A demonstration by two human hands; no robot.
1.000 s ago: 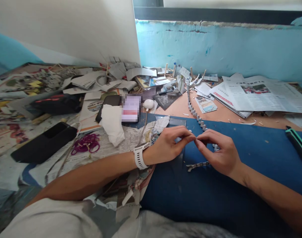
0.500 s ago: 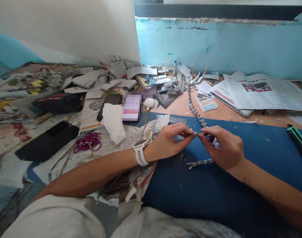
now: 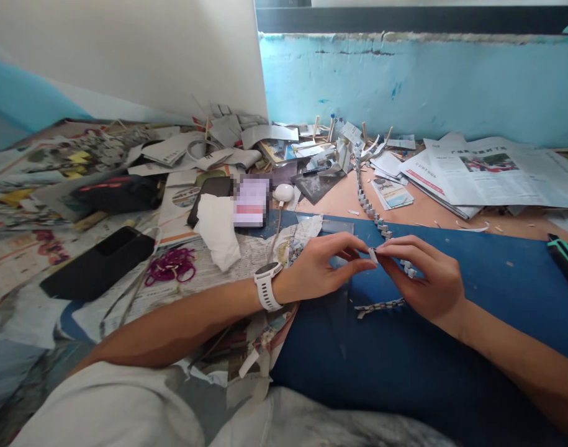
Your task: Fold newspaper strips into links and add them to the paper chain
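Note:
Between my two hands is a small folded paper piece (image 3: 372,255). My left hand (image 3: 328,266), with a white watch on its wrist, pinches it from the left with thumb and fingertips. From the right, my right hand (image 3: 426,276) pinches the same piece between thumb and forefinger. A folded paper chain (image 3: 368,208) runs from the back of the desk toward my right fingers, and part of it is hidden behind that hand. Another stretch of chain (image 3: 379,306) lies on the blue mat (image 3: 405,366) below my hands.
A phone (image 3: 251,202), a white tissue (image 3: 218,233), purple string (image 3: 171,267) and a black case (image 3: 97,264) lie to the left. Newspapers (image 3: 493,174) sit at the back right, with a green and black cutter (image 3: 565,261) at the right edge. Paper scraps cover the back.
The small paper piece has turned from lying nearly flat to a more upright tilt between my fingertips. The whole view has shifted slightly, so objects appear a little further right.

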